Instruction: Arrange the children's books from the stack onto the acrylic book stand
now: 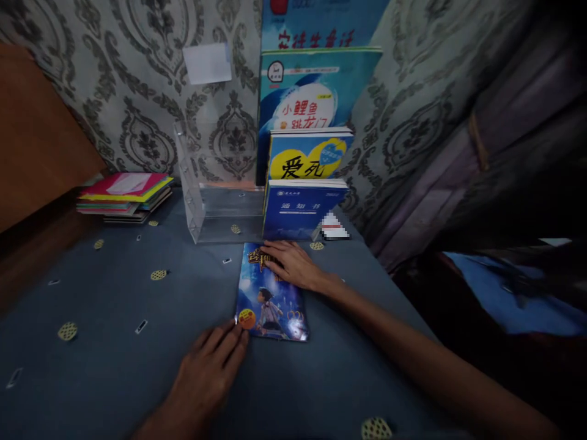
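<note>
A blue book [270,305] with a cartoon child on its glossy cover lies flat on the tablecloth. My right hand [291,263] rests across its upper right part with the fingers spread, covering some of the title. At the lower left corner, beside a round orange badge, my left hand [213,360] touches the book with its fingers stretched out; its thumb is hidden. Just behind the book stands a clear acrylic rack [195,214]. On its right side, a blue booklet [298,211] stands in front of a yellow-and-blue book [293,156], a teal book [316,79] and a taller blue book [321,24].
A stack of colourful thin books [123,189] lies at the back left. The patterned wall [224,116] rises behind the rack, with a white paper [207,63] on it. Grey curtains [440,153] hang on the right, past the edge of the dark blue tablecloth [105,342].
</note>
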Demonstrator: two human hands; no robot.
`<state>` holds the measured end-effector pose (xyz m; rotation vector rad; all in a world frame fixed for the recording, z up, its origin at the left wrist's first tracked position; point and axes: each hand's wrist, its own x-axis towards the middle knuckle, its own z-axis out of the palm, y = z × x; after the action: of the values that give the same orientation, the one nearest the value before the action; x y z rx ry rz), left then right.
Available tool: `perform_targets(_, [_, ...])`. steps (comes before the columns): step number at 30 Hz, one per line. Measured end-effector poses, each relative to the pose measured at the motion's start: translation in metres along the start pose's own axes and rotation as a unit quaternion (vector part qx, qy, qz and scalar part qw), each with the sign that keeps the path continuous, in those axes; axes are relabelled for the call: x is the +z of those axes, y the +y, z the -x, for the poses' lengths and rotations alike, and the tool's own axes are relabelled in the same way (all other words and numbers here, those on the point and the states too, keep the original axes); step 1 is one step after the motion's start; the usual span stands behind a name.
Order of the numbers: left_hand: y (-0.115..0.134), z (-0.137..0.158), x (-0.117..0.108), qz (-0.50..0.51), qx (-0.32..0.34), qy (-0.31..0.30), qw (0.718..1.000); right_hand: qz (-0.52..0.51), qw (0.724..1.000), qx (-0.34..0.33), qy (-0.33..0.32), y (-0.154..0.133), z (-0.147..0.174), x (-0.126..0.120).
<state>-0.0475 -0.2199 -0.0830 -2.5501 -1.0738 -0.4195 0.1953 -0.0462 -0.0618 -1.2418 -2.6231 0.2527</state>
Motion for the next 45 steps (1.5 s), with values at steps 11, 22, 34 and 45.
perform_targets(11, [-0.032, -0.037, -0.020, 0.020, -0.037, -0.054, 0.998, -0.153, 0.982, 0.046, 0.100, 0.015, 0.072, -0.009])
perform_targets(22, [0.040, -0.128, 0.018, 0.003, 0.024, -0.092, 0.995, -0.403, 0.887, 0.104, 0.199, 0.026, 0.101, 0.000])
perform_targets(34, [0.010, -0.133, 0.018, 0.016, 0.040, -0.128, 0.991, -0.620, 0.755, 0.125, 0.175, 0.042, 0.095, 0.012])
perform_targets(45, [0.018, -0.134, 0.014, -0.009, 0.023, -0.129, 0.991, -0.530, 0.810, 0.130, 0.213, 0.034, 0.105, -0.001])
